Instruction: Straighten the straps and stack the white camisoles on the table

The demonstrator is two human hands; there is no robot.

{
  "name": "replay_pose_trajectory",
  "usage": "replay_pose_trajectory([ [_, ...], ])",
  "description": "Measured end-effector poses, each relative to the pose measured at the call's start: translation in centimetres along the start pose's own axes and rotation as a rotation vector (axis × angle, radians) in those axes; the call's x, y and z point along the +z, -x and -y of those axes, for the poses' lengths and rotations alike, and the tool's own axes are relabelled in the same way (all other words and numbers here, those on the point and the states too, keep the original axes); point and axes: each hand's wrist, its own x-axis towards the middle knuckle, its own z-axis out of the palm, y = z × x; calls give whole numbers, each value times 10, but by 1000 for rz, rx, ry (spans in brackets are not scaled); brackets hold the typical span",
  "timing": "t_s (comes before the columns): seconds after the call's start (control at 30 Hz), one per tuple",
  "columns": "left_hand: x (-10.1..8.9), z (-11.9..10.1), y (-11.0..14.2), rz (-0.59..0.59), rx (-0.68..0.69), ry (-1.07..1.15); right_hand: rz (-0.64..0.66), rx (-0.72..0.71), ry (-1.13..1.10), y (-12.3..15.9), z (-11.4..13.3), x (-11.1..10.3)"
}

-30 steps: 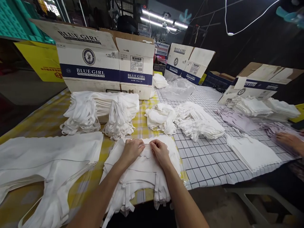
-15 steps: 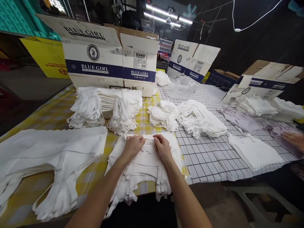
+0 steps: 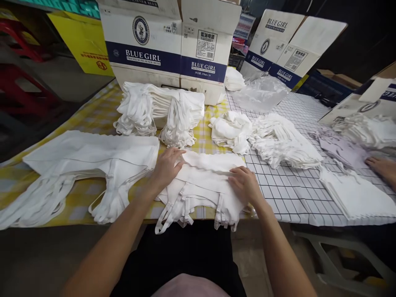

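Note:
A stack of white cloth pieces with hanging straps [image 3: 204,181] lies at the near table edge in front of me. Its top piece has its far edge folded over into a band. My left hand [image 3: 166,167] lies flat on the left end of that stack, fingers stretched out. My right hand [image 3: 246,183] rests on the right end, fingers slightly curled and pressing on the cloth. Neither hand lifts anything.
A wider pile of white cloth [image 3: 89,159] lies to the left. Bundles of white pieces [image 3: 161,111] stand behind, before Blue Girl cartons [image 3: 167,45]. More white stacks [image 3: 278,140] cover the checked cloth at right, where another person's hand [image 3: 382,167] rests.
My hands were together at the middle of the fold; they have slid apart to the stack's left and right ends. The camera has tilted down and closer.

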Motion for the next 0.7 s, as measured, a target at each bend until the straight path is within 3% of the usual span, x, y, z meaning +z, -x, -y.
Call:
replay_pose_trajectory([
  [0.1,-8,-8,35,-23,-107,-9,-14,-20,70,11,-9,-7],
  [0.23,3,-21,86,156,-180,3,-128,-18,56,18,1,-11],
  [0.33,16,-28,106,211,-176,-24,-184,64,-5,26,21,-9],
  [0.43,20,-32,106,223,-199,-25,-102,172,-43,39,47,1],
  [0.53,17,-32,98,246,-203,31,16,201,52,51,72,18],
  [0.7,5,-22,85,325,-240,152,25,228,300,57,92,38],
])
